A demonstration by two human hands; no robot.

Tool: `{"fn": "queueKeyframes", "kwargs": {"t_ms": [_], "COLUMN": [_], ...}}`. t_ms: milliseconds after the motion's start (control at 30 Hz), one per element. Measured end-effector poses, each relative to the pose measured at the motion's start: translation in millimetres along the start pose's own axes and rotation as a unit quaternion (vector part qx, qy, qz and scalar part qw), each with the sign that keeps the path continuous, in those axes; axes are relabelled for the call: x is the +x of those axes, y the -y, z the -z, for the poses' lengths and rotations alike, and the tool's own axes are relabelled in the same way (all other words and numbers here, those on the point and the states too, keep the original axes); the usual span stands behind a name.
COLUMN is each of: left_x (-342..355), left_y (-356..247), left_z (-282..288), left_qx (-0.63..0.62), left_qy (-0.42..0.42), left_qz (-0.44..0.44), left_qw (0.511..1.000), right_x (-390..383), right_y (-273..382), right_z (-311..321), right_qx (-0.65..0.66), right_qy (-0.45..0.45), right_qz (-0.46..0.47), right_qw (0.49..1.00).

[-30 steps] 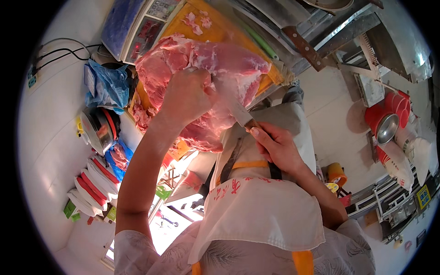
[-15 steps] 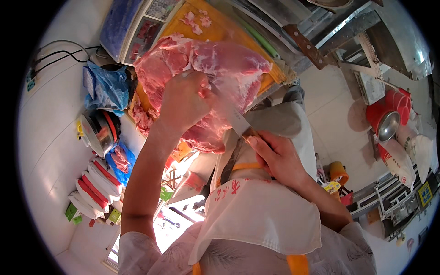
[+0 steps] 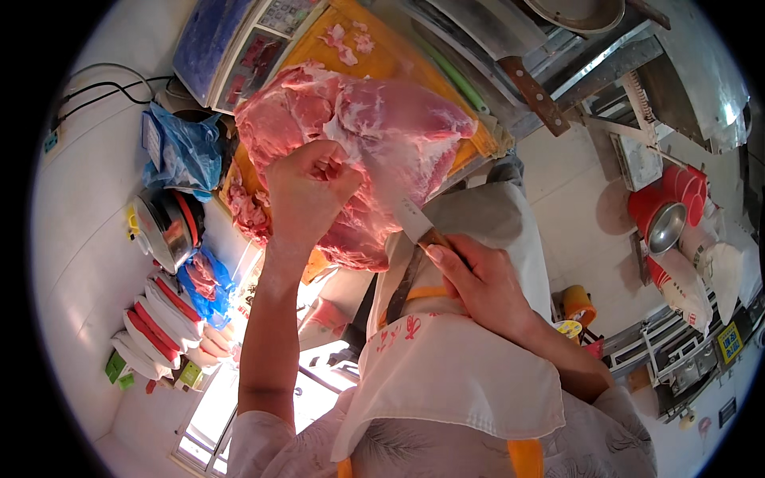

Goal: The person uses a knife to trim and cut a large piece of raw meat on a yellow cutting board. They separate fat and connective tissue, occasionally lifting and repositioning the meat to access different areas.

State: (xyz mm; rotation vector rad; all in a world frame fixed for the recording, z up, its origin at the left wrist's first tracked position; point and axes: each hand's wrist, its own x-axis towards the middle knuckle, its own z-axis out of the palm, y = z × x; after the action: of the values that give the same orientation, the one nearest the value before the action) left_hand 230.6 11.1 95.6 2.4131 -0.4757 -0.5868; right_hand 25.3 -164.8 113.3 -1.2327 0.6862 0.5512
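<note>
A large slab of raw red meat [image 3: 398, 111] with white fat lies on the yellow cutting board [image 3: 390, 48], its near edge hanging over. Over its middle, my left hand [image 3: 311, 187] is closed with curled fingers; what they hold, if anything, is hidden. My right hand [image 3: 482, 283] grips the handle of a knife [image 3: 414, 221] just right of the meat's near edge. The blade points up and left toward the meat; its far end is blurred, so I cannot tell whether it touches. Small fat scraps [image 3: 343, 52] and meat trimmings [image 3: 245, 209] lie around the slab.
A scale [image 3: 255, 60] stands left of the board. A cleaver [image 3: 518, 64] lies at the far right, near a green rod [image 3: 454, 76]. Blue plastic bags [image 3: 187, 151] and a pot [image 3: 163, 231] are at the left. Red buckets [image 3: 649, 203] stand on the right.
My left hand has shifted slightly down and left, and its fist has turned, showing the curled fingers. The knife in my right hand has moved only slightly.
</note>
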Motion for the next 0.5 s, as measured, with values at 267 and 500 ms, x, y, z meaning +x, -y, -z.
{"fn": "queueKeyframes", "kwargs": {"t_ms": [267, 500], "left_x": [4, 11], "left_y": [3, 2], "left_z": [2, 5], "left_qx": [-0.105, -0.186], "left_qy": [0.005, -0.009], "left_qz": [0.086, 0.148], "left_qw": [0.991, 0.971], "right_x": [-2, 8], "right_y": [14, 24], "right_z": [1, -3], "right_qx": [0.014, 0.029], "right_qy": [0.065, 0.060], "right_qz": [-0.073, -0.060], "right_qw": [0.995, 0.996]}}
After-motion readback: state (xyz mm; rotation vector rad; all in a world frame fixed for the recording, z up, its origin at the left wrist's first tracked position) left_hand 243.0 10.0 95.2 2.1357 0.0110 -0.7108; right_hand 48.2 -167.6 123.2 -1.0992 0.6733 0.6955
